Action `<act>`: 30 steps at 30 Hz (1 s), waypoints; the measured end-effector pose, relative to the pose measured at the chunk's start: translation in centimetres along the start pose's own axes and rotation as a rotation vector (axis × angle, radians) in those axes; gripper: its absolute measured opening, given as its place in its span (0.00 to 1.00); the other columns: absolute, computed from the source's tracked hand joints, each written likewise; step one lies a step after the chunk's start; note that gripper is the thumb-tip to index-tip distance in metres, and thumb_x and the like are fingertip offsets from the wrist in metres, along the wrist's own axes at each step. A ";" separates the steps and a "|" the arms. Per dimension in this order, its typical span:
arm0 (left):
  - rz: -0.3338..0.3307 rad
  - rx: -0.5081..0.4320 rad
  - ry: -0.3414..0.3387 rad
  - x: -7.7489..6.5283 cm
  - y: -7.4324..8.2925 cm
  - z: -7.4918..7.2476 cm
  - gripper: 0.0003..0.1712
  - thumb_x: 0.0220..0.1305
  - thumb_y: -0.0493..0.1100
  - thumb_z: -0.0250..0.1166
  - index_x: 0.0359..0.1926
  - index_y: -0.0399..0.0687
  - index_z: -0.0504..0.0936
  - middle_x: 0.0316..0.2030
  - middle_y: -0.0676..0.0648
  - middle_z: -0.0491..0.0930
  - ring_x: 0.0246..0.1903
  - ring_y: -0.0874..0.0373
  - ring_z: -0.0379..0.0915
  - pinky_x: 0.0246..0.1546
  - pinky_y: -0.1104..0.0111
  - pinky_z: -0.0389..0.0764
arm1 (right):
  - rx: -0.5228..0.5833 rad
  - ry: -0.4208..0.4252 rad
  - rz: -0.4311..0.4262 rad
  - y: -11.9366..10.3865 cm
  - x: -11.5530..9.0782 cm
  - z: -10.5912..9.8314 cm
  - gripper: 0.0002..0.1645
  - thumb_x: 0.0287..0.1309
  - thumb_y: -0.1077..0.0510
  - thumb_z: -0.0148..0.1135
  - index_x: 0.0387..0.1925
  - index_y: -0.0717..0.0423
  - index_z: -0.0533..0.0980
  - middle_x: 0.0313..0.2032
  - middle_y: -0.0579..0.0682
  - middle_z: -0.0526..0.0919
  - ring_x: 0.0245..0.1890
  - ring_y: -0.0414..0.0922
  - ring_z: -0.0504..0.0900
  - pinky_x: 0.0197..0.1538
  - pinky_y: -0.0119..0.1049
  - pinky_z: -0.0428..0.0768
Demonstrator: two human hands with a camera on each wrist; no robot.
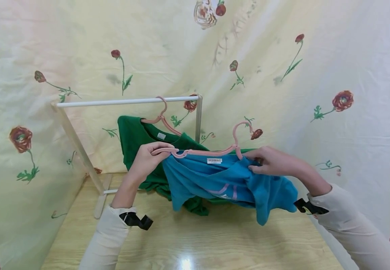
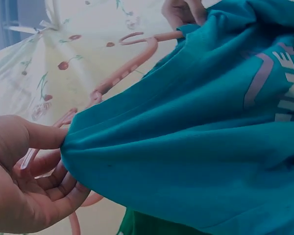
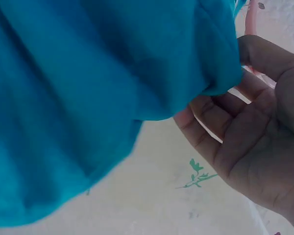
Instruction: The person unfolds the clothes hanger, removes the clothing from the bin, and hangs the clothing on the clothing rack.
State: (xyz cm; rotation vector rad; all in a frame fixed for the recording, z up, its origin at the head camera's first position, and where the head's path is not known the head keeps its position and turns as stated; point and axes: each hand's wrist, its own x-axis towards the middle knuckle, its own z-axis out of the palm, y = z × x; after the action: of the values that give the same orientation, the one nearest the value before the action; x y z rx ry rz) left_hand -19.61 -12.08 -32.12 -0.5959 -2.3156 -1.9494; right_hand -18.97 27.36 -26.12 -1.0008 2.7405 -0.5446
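Observation:
A blue T-shirt with a white neck label hangs between both hands, a pink hanger partly inside its neck. My left hand pinches the shirt's shoulder by the neckline together with the hanger's left end, which sticks out of the collar. In the left wrist view, thumb and fingers grip the cloth edge. On the other side, my right hand pinches the shirt near the right of the collar, beside the hanger's hook. The hanger's right arm is hidden by the cloth and hand.
Behind, a green T-shirt hangs on another pink hanger from the white rail of a small rack. The rack stands on a wooden table. A flowered cloth forms the backdrop.

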 end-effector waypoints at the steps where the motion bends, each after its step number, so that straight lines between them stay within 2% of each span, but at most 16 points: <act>1: 0.000 0.018 0.014 0.0 0.0 0.1 0.16 0.73 0.35 0.61 0.57 0.33 0.82 0.54 0.36 0.85 0.54 0.57 0.84 0.56 0.74 0.82 | 0.004 -0.003 -0.012 0.1 0.1 0.1 0.16 0.67 0.62 0.64 0.55 0.59 0.80 0.30 0.43 0.79 0.27 0.37 0.76 0.30 0.27 0.74; 3: 0.002 0.048 0.029 -0.1 -0.1 0.2 0.14 0.72 0.34 0.62 0.55 0.35 0.83 0.53 0.35 0.85 0.54 0.52 0.84 0.56 0.72 0.82 | 0.020 -0.009 -0.040 0.3 0.2 0.3 0.19 0.68 0.60 0.64 0.59 0.62 0.78 0.34 0.44 0.81 0.31 0.37 0.78 0.33 0.27 0.77; 5: -0.009 0.059 0.036 -0.2 -0.2 0.3 0.13 0.72 0.34 0.62 0.55 0.35 0.84 0.53 0.36 0.85 0.54 0.48 0.84 0.56 0.70 0.82 | 0.045 -0.010 -0.058 0.5 0.3 0.4 0.19 0.69 0.59 0.63 0.58 0.62 0.79 0.36 0.45 0.82 0.34 0.38 0.79 0.36 0.28 0.78; 8: -0.036 0.059 0.040 -0.3 -0.3 0.3 0.14 0.73 0.34 0.61 0.55 0.35 0.84 0.53 0.36 0.85 0.55 0.47 0.83 0.57 0.69 0.82 | 0.094 -0.007 -0.064 0.4 0.6 0.8 0.14 0.70 0.57 0.61 0.52 0.61 0.80 0.32 0.45 0.80 0.33 0.38 0.80 0.37 0.28 0.79; 10: -0.055 0.055 0.043 -0.3 -0.4 0.4 0.14 0.73 0.34 0.61 0.55 0.34 0.83 0.54 0.36 0.85 0.55 0.48 0.83 0.57 0.70 0.82 | 0.115 0.006 -0.034 0.3 0.8 1.1 0.13 0.71 0.55 0.61 0.49 0.59 0.81 0.31 0.45 0.80 0.33 0.38 0.80 0.36 0.27 0.78; 15: -0.083 0.038 0.049 -0.3 -0.8 0.7 0.15 0.75 0.36 0.59 0.57 0.36 0.83 0.55 0.38 0.84 0.55 0.50 0.81 0.56 0.73 0.83 | 0.107 0.104 0.030 -0.1 1.4 1.8 0.15 0.73 0.52 0.59 0.50 0.58 0.80 0.34 0.47 0.82 0.35 0.41 0.80 0.37 0.30 0.78; 18: -0.092 0.027 0.051 -0.3 -0.8 0.9 0.15 0.75 0.37 0.59 0.57 0.37 0.82 0.56 0.38 0.84 0.56 0.50 0.80 0.56 0.73 0.82 | 0.095 0.165 0.023 -0.2 1.8 2.0 0.14 0.73 0.53 0.59 0.53 0.56 0.77 0.36 0.48 0.81 0.38 0.44 0.80 0.39 0.34 0.78; 26: -0.133 0.011 0.071 -0.3 -0.6 1.3 0.15 0.76 0.39 0.58 0.57 0.39 0.81 0.58 0.39 0.81 0.57 0.50 0.76 0.64 0.58 0.78 | 0.141 0.228 0.044 -0.9 2.3 2.2 0.10 0.76 0.52 0.55 0.49 0.53 0.72 0.32 0.49 0.73 0.39 0.46 0.77 0.38 0.36 0.73; 30: -0.133 0.008 0.055 -0.3 -0.5 1.3 0.16 0.77 0.40 0.57 0.59 0.38 0.80 0.60 0.39 0.80 0.61 0.48 0.74 0.66 0.57 0.77 | 0.144 0.274 0.061 -1.0 2.5 2.1 0.11 0.77 0.51 0.54 0.50 0.53 0.72 0.29 0.49 0.70 0.35 0.47 0.75 0.35 0.35 0.70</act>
State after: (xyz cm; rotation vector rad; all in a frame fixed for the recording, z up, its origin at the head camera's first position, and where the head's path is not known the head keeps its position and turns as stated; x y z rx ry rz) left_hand -19.24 -10.96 -32.96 -0.3915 -2.3850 -1.9824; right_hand -19.67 24.37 -27.77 -0.8621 2.9010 -0.9154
